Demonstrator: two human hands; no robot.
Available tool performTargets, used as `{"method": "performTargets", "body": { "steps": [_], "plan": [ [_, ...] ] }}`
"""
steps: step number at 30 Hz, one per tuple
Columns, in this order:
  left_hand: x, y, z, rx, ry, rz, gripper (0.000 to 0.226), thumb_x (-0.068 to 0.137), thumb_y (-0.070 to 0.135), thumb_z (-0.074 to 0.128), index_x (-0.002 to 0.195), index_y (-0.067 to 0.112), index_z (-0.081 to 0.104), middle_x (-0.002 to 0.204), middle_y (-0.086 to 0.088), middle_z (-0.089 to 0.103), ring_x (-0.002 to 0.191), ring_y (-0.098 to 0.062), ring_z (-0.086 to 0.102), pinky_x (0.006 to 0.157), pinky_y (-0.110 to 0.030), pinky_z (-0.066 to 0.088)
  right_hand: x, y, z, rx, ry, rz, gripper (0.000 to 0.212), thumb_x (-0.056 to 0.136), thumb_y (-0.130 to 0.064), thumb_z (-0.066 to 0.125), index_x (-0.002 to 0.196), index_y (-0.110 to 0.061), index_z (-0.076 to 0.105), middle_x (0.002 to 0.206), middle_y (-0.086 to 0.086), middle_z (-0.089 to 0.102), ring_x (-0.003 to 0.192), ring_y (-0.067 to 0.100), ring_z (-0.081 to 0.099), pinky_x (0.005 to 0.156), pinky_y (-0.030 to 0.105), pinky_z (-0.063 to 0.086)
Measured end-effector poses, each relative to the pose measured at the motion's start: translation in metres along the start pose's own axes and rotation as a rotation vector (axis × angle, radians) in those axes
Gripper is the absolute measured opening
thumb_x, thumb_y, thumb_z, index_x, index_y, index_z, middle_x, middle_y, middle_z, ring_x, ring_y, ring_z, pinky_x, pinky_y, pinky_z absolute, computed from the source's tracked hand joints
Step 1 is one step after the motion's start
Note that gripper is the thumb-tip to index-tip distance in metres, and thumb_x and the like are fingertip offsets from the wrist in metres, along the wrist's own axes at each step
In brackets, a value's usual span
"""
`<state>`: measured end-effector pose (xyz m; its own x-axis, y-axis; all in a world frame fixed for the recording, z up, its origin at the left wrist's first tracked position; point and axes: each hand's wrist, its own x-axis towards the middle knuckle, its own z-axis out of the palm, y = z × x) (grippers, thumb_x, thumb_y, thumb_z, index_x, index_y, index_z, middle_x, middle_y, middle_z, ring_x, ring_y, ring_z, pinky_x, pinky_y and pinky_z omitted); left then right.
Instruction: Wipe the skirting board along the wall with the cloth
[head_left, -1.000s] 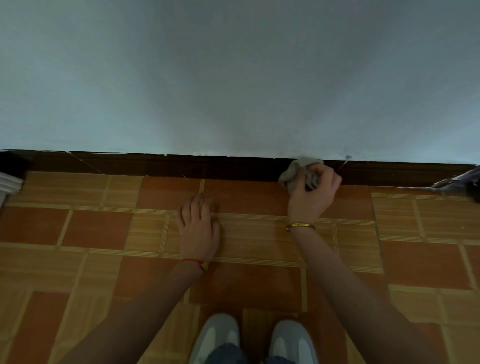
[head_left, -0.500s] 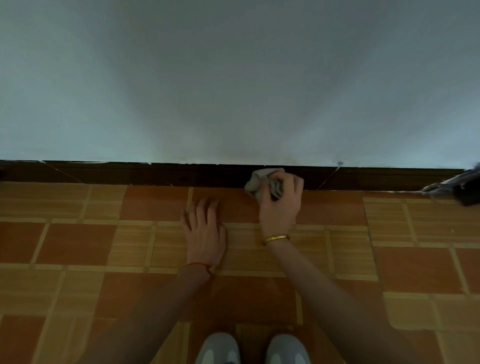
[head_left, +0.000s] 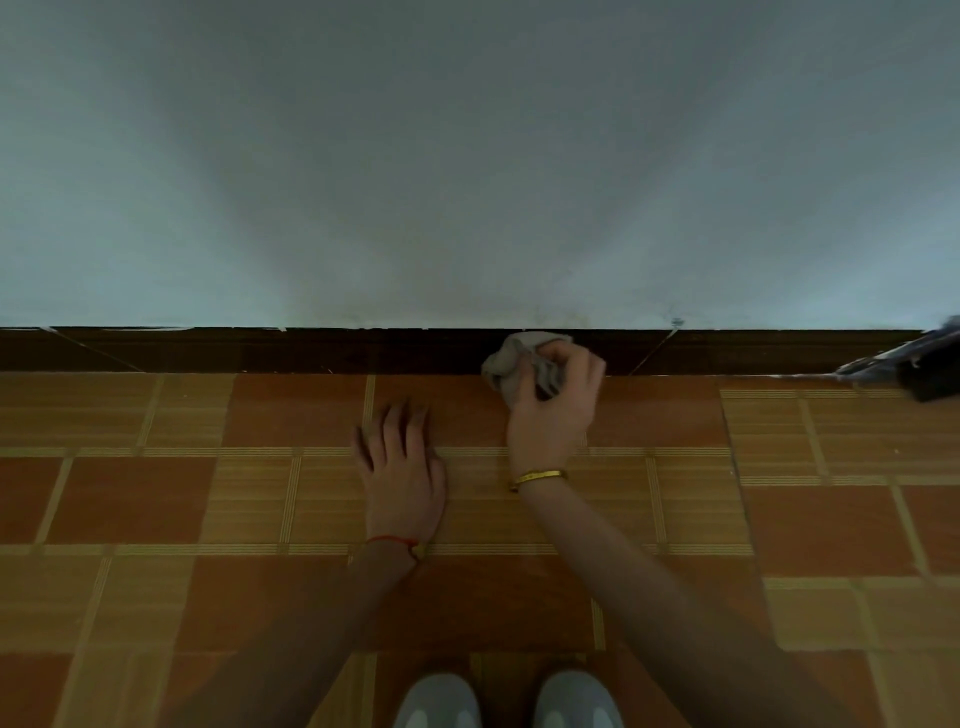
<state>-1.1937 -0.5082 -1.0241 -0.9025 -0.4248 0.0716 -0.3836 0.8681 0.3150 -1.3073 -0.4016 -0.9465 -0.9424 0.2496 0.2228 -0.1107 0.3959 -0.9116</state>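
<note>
The right hand grips the bunched cloth, pressing it against the skirting board just beyond its knuckles. The left hand lies flat and open on the floor tiles beside it, likely propping the crouch.

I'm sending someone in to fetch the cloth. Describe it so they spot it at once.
Find the dark brown skirting board where the pale wall meets the tiled floor. Right of the middle, the right hand presses a bunched grey cloth against it. It is the only soft, crumpled, pale grey thing against that dark strip.
</note>
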Motion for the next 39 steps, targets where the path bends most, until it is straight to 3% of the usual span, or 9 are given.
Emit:
{"method": "performTargets", "body": {
  "steps": [4,8,11,21,31,39],
  "plan": [
    [0.000,0.000,-0.001,0.005,0.012,0.006,0.053,0.092,0.027,0.037,0.140,0.010,0.050,0.146,-0.015,0.046,0.137,-0.036,0.039,0.115,-0.064,0.021,-0.002,0.003,-0.001,-0.012,-0.033,-0.019,0.015,0.080,-0.005,0.069,0.092,-0.006,0.059,0.102,0.006,0.051,0.087,0.012,0.053,0.071,0.003,0.039],
    [-0.001,0.000,-0.002,0.007,-0.006,0.004,0.053,0.093,0.028,0.035,0.141,0.010,0.048,0.147,-0.014,0.045,0.138,-0.035,0.037,0.116,-0.064,0.020,0.029,0.018,-0.034,-0.048,0.172,0.134,0.016,0.083,-0.008,0.069,0.095,-0.009,0.058,0.107,0.010,0.051,0.090,0.014,0.053,0.072,-0.002,0.036],
    [0.000,0.000,-0.002,0.006,-0.005,-0.001,0.053,0.093,0.028,0.035,0.141,0.010,0.049,0.146,-0.015,0.046,0.138,-0.036,0.037,0.116,-0.064,0.020,0.042,0.024,-0.046,-0.070,0.235,0.135,0.016,0.084,-0.008,0.067,0.096,-0.008,0.056,0.106,0.011,0.051,0.088,0.009,0.052,0.073,0.001,0.039],
    [-0.001,0.001,-0.003,0.014,0.008,0.012,0.052,0.092,0.028,0.036,0.139,0.010,0.050,0.145,-0.015,0.046,0.137,-0.036,0.039,0.115,-0.064,0.021,-0.001,0.001,-0.002,-0.033,-0.029,-0.033,0.014,0.081,-0.002,0.068,0.092,-0.004,0.058,0.104,0.010,0.052,0.088,0.011,0.053,0.072,0.002,0.039],
    [-0.001,0.000,-0.002,0.005,-0.020,0.003,0.053,0.093,0.029,0.034,0.140,0.011,0.049,0.147,-0.014,0.045,0.137,-0.036,0.038,0.115,-0.064,0.021,0.037,0.019,-0.036,-0.064,0.228,0.130,0.017,0.082,0.002,0.064,0.093,-0.006,0.054,0.107,0.014,0.049,0.088,0.012,0.052,0.072,0.000,0.038],
    [-0.001,0.001,-0.003,0.008,-0.006,0.008,0.053,0.093,0.029,0.035,0.141,0.011,0.049,0.146,-0.015,0.045,0.136,-0.035,0.037,0.115,-0.064,0.020,-0.002,0.005,-0.002,-0.060,-0.053,-0.046,0.015,0.081,0.001,0.068,0.091,-0.004,0.057,0.103,0.009,0.050,0.083,0.003,0.046,0.069,-0.002,0.036]
  ]
}}
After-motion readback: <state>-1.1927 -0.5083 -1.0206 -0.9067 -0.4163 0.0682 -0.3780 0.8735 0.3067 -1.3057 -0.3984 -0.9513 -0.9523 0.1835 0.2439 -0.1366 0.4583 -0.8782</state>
